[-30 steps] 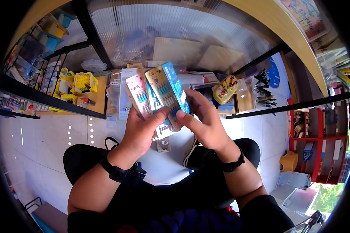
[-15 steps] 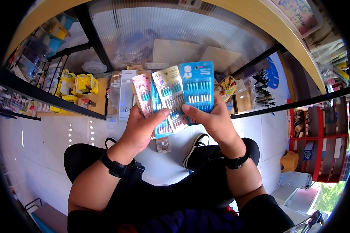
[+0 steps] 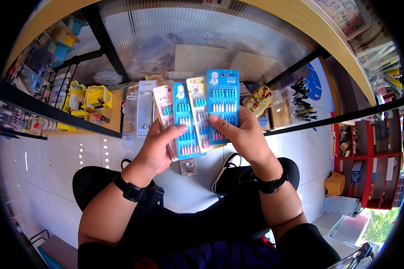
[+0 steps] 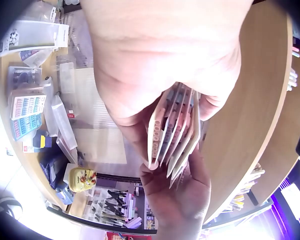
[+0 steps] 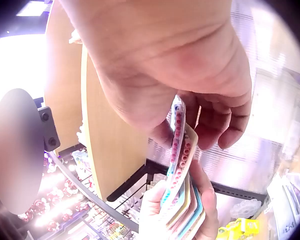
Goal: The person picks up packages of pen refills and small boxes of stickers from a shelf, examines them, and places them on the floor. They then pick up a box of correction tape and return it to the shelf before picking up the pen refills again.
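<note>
Several flat blister cards of small pen-like pieces are fanned out between the two hands in the head view. The left hand (image 3: 155, 150) grips the pink card (image 3: 165, 104) and a blue card (image 3: 182, 105), thumb across the front. A cream card (image 3: 198, 99) overlaps beside them. The right hand (image 3: 253, 141) pinches the rightmost blue card (image 3: 223, 89), its thumb on the lower left part. Edge-on in the left wrist view, the stacked cards (image 4: 172, 132) spread from the left palm. The left hand's fingers (image 5: 205, 190) lie behind the stack in the right wrist view.
A yellow basket (image 3: 98, 97) stands on the left shelf. Behind the cards are a white box (image 3: 146, 107) and a yellow decorated case (image 3: 259, 101). Black pens (image 3: 303, 103) lie at the right. A small clear box (image 3: 188, 167) is below the cards; red shelving (image 3: 368, 158) stands far right.
The right hand has swung the rightmost blue card outward to face the head camera, then slightly left. The cards in the left hand have spread, showing more of the second blue card.
</note>
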Tool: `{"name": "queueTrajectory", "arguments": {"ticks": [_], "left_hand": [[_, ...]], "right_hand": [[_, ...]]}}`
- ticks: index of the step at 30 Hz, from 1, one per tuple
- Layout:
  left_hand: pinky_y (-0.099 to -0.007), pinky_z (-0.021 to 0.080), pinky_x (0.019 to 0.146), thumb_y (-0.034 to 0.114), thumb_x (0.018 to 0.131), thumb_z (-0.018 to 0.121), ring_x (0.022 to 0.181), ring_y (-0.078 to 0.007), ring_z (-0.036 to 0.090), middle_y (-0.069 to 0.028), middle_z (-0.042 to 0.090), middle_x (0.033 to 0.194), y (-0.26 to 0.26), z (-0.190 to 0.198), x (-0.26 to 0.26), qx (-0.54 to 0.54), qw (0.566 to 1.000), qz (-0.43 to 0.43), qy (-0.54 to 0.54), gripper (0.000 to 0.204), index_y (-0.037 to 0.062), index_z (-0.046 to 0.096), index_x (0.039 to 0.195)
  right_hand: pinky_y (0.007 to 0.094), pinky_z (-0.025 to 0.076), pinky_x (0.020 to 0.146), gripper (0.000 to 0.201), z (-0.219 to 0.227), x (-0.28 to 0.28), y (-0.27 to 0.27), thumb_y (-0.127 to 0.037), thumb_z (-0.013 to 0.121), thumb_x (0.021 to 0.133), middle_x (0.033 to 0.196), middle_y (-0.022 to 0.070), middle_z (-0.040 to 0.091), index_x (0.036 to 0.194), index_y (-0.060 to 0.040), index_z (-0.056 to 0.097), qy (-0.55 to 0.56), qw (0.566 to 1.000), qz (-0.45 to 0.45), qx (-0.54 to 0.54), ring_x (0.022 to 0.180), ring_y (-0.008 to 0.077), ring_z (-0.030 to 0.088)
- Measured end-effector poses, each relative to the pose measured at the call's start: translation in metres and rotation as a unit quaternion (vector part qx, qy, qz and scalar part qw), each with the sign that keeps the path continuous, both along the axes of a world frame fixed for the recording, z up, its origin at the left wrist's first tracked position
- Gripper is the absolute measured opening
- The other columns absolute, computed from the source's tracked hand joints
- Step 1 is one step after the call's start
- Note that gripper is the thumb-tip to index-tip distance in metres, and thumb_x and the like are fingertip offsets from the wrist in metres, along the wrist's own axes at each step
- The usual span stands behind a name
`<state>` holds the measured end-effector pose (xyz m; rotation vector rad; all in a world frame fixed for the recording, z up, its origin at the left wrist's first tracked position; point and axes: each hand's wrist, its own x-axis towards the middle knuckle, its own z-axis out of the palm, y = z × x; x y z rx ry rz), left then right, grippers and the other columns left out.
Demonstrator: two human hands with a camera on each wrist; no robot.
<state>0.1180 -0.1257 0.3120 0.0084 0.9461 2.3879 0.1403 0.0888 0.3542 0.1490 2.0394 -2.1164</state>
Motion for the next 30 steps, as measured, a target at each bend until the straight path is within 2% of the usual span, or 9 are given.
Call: {"name": "queueTrajectory", "arguments": {"ticks": [3,5,7,11,14,20,22,26,30], "left_hand": [[-0.0440,0.061,0.096,0.007,0.097,0.065,0.114,-0.0228,0.070,-0.0117,0.068,0.127,-0.001,-0.007,-0.004,-0.011,1.000,0.006,0.012,0.041,0.0019,0.055,0.136],[-0.0424,0.062,0.093,0.006,0.096,0.065,0.112,-0.0216,0.071,-0.0110,0.069,0.124,0.000,-0.009,-0.005,-0.024,0.999,0.024,0.012,0.038,0.0020,0.058,0.133],[-0.0412,0.061,0.094,0.005,0.096,0.067,0.112,-0.0205,0.070,-0.0099,0.070,0.122,-0.001,-0.010,-0.007,-0.019,0.999,0.025,0.015,0.037,0.0021,0.060,0.132],[-0.0400,0.060,0.096,0.006,0.097,0.070,0.112,-0.0197,0.070,-0.0094,0.071,0.123,0.003,-0.005,-0.004,-0.038,0.998,0.041,0.030,0.037,0.0024,0.060,0.132],[-0.0395,0.058,0.098,0.007,0.097,0.071,0.113,-0.0192,0.069,-0.0093,0.070,0.125,0.003,-0.002,-0.003,-0.053,0.996,0.033,0.057,0.039,0.0025,0.059,0.134],[-0.0386,0.057,0.099,0.016,0.103,0.065,0.118,-0.0199,0.068,-0.0097,0.068,0.130,-0.002,-0.008,-0.002,0.028,0.998,0.024,0.047,0.040,0.0021,0.055,0.140],[-0.0444,0.057,0.102,0.026,0.106,0.059,0.125,-0.0240,0.066,-0.0110,0.065,0.137,-0.003,-0.010,-0.002,0.008,0.997,0.014,0.072,0.046,0.0059,0.050,0.146],[-0.0431,0.057,0.102,0.021,0.106,0.058,0.124,-0.0238,0.066,-0.0118,0.065,0.137,-0.005,-0.008,-0.001,0.016,0.998,0.022,0.061,0.043,0.0045,0.051,0.145],[-0.0379,0.059,0.096,0.012,0.104,0.060,0.115,-0.0192,0.069,-0.0099,0.068,0.128,-0.005,-0.008,-0.001,-0.013,0.994,0.077,0.070,0.033,0.0020,0.058,0.135]], "right_hand": [[0.0285,0.056,0.085,0.034,-0.001,-0.001,0.007,-0.020,0.072,0.101,0.111,0.0061,0.073,0.125,0.0016,0.063,0.027,0.998,-0.053,0.002,0.096,0.0104,0.068],[0.0326,0.057,0.092,0.029,0.012,-0.001,0.016,-0.016,0.066,0.104,0.116,0.0081,0.073,0.127,0.0000,0.062,-0.034,0.977,-0.024,-0.210,0.103,0.0148,0.070],[0.0338,0.057,0.095,0.031,0.013,0.001,0.016,-0.016,0.065,0.104,0.121,0.0095,0.072,0.130,0.0002,0.060,-0.050,0.962,-0.005,-0.268,0.107,0.0164,0.070],[0.0341,0.055,0.097,0.038,-0.002,0.002,-0.004,-0.018,0.068,0.103,0.124,0.0092,0.069,0.134,0.0010,0.056,-0.019,0.987,-0.014,-0.156,0.110,0.0161,0.067],[0.0339,0.054,0.098,0.037,-0.005,0.001,-0.007,-0.017,0.068,0.103,0.124,0.0093,0.069,0.133,0.0012,0.056,-0.023,0.991,-0.004,-0.132,0.111,0.0155,0.066],[0.0349,0.054,0.101,0.038,-0.008,0.000,-0.006,-0.014,0.067,0.103,0.127,0.0105,0.069,0.135,0.0015,0.056,-0.069,0.971,0.011,-0.227,0.115,0.0180,0.067],[0.0367,0.054,0.101,0.038,-0.010,0.000,-0.007,-0.014,0.067,0.103,0.128,0.0112,0.069,0.136,0.0012,0.055,-0.069,0.963,0.012,-0.261,0.116,0.0197,0.067],[0.0387,0.054,0.102,0.037,-0.010,0.001,-0.008,-0.013,0.066,0.103,0.128,0.0119,0.069,0.136,0.0007,0.056,-0.093,0.946,0.014,-0.309,0.116,0.0210,0.068],[0.0393,0.054,0.102,0.036,-0.012,0.002,-0.010,-0.012,0.065,0.103,0.128,0.0121,0.069,0.136,0.0000,0.056,-0.090,0.950,0.001,-0.300,0.116,0.0212,0.068]]}}
